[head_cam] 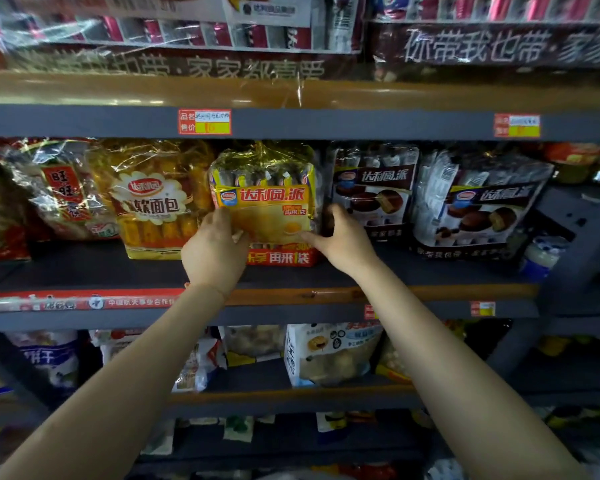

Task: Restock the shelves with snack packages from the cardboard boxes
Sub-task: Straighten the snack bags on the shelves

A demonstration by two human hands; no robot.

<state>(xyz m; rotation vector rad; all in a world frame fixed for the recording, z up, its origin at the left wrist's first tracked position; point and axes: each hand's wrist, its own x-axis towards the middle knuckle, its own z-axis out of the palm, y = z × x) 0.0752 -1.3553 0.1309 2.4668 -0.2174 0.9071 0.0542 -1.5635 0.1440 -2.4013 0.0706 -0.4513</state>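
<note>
A yellow pie snack package [267, 199] stands upright on the middle shelf [84, 268], in front of a second yellow package whose red bottom strip [284, 258] shows below it. My left hand [215, 251] grips the front package's lower left corner. My right hand [340, 237] holds its lower right edge, thumb on the front and fingers curled behind. No cardboard box is in view.
A soft-bread bag [153, 202] and a red rice-cracker bag [63, 192] stand to the left. Two dark chocolate-pie bags [371, 195] [478, 216] stand to the right. The shelf above [291, 95] holds large wrapped packs; lower shelves hold several small bags [326, 355].
</note>
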